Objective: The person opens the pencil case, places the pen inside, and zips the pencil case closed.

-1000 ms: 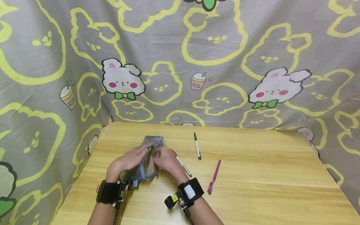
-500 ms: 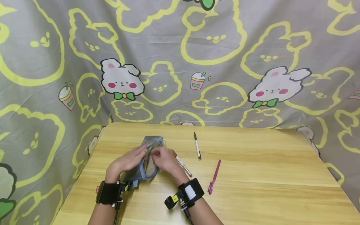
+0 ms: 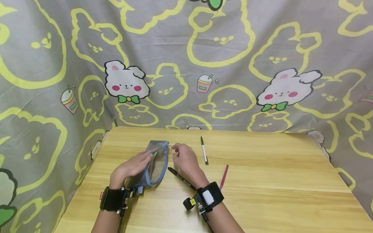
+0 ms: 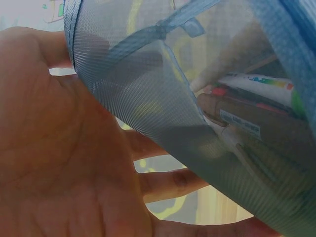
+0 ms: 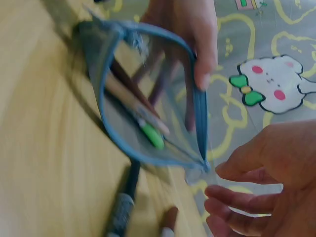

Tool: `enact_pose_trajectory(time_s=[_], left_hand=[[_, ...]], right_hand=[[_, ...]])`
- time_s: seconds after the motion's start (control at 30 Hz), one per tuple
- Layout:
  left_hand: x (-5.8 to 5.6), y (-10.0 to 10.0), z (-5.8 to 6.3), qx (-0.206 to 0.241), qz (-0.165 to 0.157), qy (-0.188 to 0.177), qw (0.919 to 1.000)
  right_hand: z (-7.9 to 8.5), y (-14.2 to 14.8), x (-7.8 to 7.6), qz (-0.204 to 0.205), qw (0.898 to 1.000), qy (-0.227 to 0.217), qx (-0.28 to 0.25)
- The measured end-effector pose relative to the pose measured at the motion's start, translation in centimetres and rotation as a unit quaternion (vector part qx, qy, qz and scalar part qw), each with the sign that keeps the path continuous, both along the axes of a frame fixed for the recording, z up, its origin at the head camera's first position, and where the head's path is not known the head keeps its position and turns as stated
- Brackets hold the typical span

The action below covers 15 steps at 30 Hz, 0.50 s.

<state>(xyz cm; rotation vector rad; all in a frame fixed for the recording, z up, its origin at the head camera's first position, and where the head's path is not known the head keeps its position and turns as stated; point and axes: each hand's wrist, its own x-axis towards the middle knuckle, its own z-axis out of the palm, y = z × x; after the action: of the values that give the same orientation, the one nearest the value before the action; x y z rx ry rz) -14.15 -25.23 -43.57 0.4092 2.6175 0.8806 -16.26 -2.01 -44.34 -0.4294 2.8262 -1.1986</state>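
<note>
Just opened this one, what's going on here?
A person's left hand holds a blue-edged mesh pouch open, with pen-like items showing inside. The right hand, holding nothing visible, is near one end of the opening. A black pen, a black-and-white pen and a magenta pen lie on the table.

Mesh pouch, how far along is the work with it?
Looks done: several pen-like items lie inside the mesh pouch. In hand: the left hand holds it open; the right hand, beside it, looks empty. Probably left to pack: the black marker, brown-tipped pen, dark-capped pen and pink pen outside.
</note>
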Motion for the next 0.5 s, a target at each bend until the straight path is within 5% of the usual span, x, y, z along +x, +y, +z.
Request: enact_pose_trajectory(time_s=[0.27, 0.5], left_hand=[[-0.2, 0.0, -0.1, -0.001, -0.002, -0.003, 1.0], [-0.2, -0.1, -0.2, -0.001, 0.0, -0.009, 1.0]], right_hand=[[0.5, 2.4, -1.7, -0.076, 0.994, -0.016, 0.079], [-0.8, 4.1, -2.8, -0.112, 0.985, -0.026, 0.127]])
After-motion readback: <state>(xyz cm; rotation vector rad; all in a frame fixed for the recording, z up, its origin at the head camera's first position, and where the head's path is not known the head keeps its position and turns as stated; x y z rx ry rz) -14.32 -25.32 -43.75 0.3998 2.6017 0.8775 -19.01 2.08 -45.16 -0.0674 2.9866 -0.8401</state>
